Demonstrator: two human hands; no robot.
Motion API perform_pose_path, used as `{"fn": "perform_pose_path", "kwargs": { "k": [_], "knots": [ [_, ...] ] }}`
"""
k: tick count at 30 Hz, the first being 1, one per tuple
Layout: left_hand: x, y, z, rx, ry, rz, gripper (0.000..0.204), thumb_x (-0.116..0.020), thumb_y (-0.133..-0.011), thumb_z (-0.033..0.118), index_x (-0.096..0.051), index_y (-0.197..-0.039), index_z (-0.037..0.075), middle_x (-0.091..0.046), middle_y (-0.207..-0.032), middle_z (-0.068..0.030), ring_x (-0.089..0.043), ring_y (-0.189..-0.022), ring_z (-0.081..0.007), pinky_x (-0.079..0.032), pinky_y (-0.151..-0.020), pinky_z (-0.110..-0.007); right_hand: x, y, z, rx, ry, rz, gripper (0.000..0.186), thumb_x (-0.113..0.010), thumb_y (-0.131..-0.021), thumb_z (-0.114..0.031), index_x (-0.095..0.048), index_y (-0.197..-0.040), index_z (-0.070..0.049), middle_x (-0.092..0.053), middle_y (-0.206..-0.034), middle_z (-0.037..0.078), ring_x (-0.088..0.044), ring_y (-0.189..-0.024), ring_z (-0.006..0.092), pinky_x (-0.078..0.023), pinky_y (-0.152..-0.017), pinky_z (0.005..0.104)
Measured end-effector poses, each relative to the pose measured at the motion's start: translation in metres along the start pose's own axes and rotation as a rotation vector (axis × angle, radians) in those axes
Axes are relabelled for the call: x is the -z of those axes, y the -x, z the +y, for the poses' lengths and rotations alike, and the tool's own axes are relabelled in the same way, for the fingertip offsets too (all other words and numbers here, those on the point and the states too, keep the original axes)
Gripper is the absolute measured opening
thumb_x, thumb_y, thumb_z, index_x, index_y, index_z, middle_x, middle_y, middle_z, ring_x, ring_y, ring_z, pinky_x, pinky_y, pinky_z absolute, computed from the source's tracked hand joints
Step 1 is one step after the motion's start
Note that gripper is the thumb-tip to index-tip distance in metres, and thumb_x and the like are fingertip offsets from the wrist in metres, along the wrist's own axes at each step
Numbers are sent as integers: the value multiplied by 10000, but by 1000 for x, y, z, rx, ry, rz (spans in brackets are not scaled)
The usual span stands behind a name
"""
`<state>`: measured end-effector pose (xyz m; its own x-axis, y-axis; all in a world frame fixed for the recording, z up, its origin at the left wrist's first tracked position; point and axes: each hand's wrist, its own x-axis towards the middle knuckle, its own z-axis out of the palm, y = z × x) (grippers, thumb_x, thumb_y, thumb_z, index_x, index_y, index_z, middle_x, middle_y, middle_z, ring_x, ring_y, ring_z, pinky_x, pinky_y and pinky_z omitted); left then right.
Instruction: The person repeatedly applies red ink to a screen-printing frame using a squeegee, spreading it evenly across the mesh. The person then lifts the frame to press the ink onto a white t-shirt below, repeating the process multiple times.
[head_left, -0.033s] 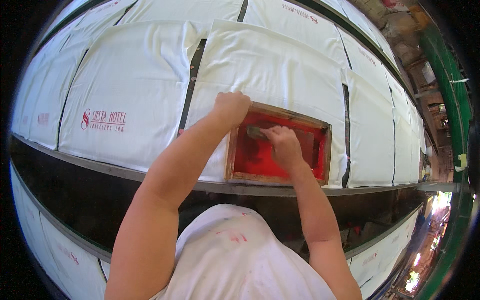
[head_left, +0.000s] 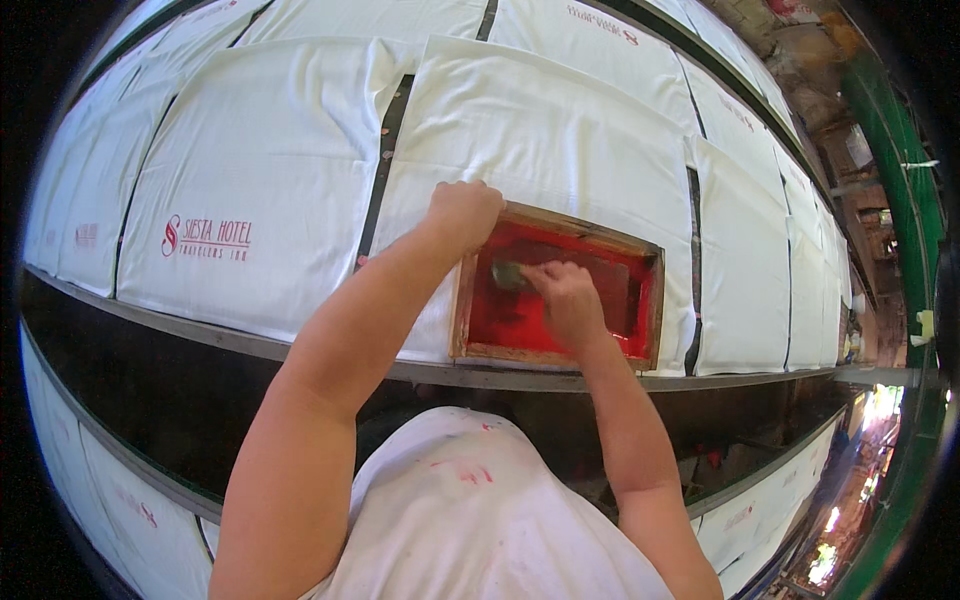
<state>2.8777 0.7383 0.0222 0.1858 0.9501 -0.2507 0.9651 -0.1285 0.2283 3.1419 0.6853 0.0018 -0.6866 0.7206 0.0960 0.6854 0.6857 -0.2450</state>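
A wooden screen-printing frame lies on a white cloth, its mesh covered in red ink. My left hand is closed over the frame's upper left corner. Inside the frame, my right hand pinches a small dark squeegee, tilted against the red mesh near the left side. The squeegee's lower edge is hard to make out against the ink, and my left fingertips are partly hidden behind the hand.
To the left lies a white cloth with a red print; more white cloths run along the long table to the right and beyond. A metal rail edges the near side. Green netting hangs at far right.
My right hand and the squeegee have shifted slightly toward me, and the squeegee's angle has changed a little. My left hand stays on the frame's corner.
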Motion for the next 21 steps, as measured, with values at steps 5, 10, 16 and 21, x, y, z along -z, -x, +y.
{"fn": "perform_pose_path", "kwargs": {
  "k": [5,10,16,21],
  "knots": [
    [4,-11,0,-5,-42,-43,504,-863,-923,141,-786,-1413,233,-786,-1365,-123,-803,-1250,-342,-644,-1029,-534,20,48,-29,29,-24,-70,534,-748,-801,70,-833,-1288,-133,-806,-1235,113,-749,-1188,348,-581,-1032,520],
    [3,-18,1,7,-32,-66,471,-811,-979,136,-785,-1435,251,-787,-1371,-120,-792,-1273,-349,-639,-1035,-530,50,17,5,38,-208,-315,564,-729,-805,90,-816,-1327,-107,-797,-1252,161,-737,-1219,386,-579,-1076,510],
    [4,-20,4,32,-31,-64,496,-795,-989,143,-788,-1462,292,-790,-1375,-128,-787,-1281,-348,-636,-1037,-534,17,-47,43,-18,-119,53,552,-701,-835,72,-815,-1344,-107,-794,-1230,174,-736,-1187,406,-577,-1070,512],
    [6,-10,5,14,-22,-46,514,-798,-977,137,-788,-1468,289,-795,-1339,-129,-787,-1265,-357,-645,-1019,-533,-2,5,15,124,17,20,499,-745,-857,-12,-820,-1335,-130,-789,-1193,138,-742,-1102,356,-577,-974,517]
  ]
}}
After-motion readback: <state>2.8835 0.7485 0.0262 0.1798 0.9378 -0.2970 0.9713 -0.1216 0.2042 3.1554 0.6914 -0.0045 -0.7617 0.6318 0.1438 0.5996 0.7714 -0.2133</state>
